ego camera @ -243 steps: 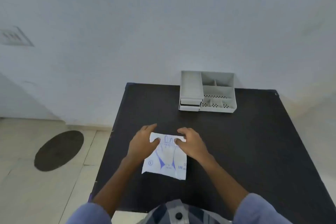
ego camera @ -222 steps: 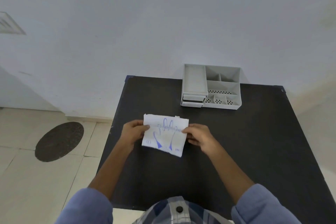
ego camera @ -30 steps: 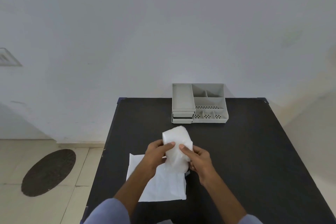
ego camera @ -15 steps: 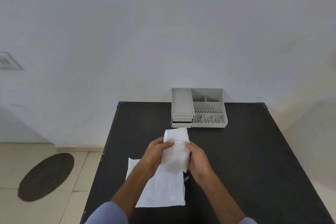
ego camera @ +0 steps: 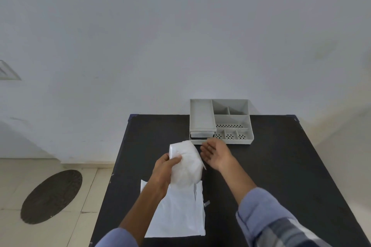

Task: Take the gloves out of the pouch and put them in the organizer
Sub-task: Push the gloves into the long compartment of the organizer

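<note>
Left hand holds the white bundle of gloves above the black table; right hand is open and empty.

The left hand [ego camera: 164,168] is closed around the soft, translucent white rolled bundle of gloves [ego camera: 185,163], thumb across its near face and the other fingers hidden behind it, so the bundle stands up past the fingertips. The right hand [ego camera: 217,153] sits just beside the bundle, palm turned towards it, fingers spread and holding nothing; whether its fingertips touch the bundle cannot be told. Below the left wrist, the flat white paper pouch [ego camera: 178,216] lies opened on the matte black rectangular table [ego camera: 281,166]. Just beyond the right fingertips stands the light grey plastic organizer [ego camera: 249,140], with 1 long tray on its left side and several smaller compartments on its right, none holding gloves.
</note>
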